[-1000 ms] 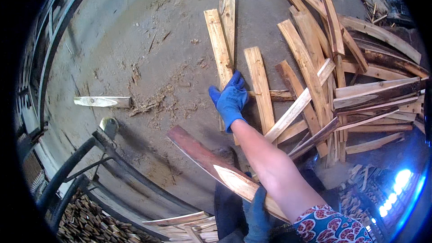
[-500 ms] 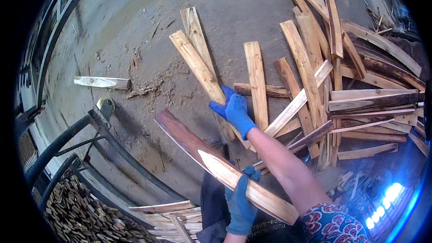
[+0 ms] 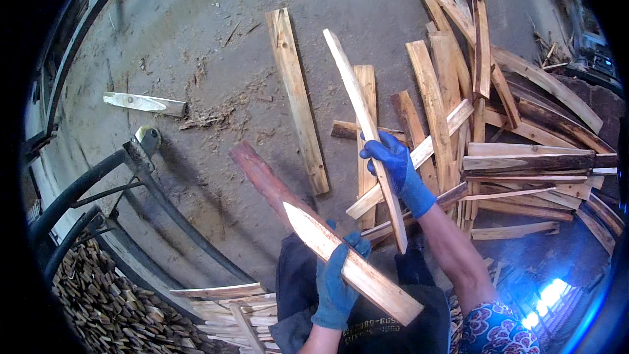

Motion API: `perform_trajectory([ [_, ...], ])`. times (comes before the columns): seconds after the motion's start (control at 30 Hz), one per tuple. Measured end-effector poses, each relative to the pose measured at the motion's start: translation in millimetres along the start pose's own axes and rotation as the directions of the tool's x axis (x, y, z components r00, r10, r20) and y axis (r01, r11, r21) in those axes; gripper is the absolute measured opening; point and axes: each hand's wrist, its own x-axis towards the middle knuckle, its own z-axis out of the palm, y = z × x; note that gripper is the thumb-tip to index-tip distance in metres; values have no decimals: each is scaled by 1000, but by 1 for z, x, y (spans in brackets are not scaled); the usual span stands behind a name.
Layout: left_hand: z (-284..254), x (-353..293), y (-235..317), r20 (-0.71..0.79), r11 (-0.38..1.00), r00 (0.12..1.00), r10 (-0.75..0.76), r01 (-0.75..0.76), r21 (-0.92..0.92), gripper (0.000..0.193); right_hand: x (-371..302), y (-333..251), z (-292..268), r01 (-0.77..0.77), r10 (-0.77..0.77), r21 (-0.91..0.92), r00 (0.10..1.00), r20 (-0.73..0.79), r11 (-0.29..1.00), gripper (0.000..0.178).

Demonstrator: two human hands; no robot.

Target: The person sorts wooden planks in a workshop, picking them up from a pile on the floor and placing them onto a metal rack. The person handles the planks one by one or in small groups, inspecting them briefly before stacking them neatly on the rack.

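My left hand (image 3: 335,287), in a worn blue-green glove, is closed round a wooden board (image 3: 316,233). One part of this board is reddish-brown bark, the rest bare pale wood, and it slants across my lap. My right hand (image 3: 401,172), in a blue glove, grips a long narrow wooden slat (image 3: 352,85) near its middle; its thin edge faces up. Below and left of that slat lies a knotty plank (image 3: 295,92) on the ground. Another plank (image 3: 365,85) lies partly hidden behind the slat.
A loose heap of boards (image 3: 452,85) spreads over the ground on the right. A short light piece (image 3: 145,103) lies at the left. Near it curve dark metal bars (image 3: 85,196). Stacked wood (image 3: 131,308) fills the lower left, beside pale slats (image 3: 229,314).
My right hand has lifted the slat off the ground, turned it on edge and brought it rightward. The left hand's board has shifted slightly left and down.
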Motion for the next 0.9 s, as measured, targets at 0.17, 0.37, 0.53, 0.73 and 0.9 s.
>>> perform_trajectory([
  [0.17,7,0,3,23,1000,1000,19,-19,-15,63,30,-21,27,269,-270,-101,963,-3,958,52],
  [0.37,10,3,9,92,997,996,8,-1,-75,65,65,-77,25,332,-348,-149,933,-94,931,43],
  [0.53,4,3,12,110,998,994,-3,9,-57,63,70,-112,18,369,-378,-259,926,17,893,42],
  [0.73,7,5,23,61,988,998,32,-41,148,46,8,-83,7,-271,140,398,934,329,876,42],
  [0.9,0,21,18,25,894,994,103,-104,436,35,-61,-56,-2,-419,143,599,880,454,682,61],
])
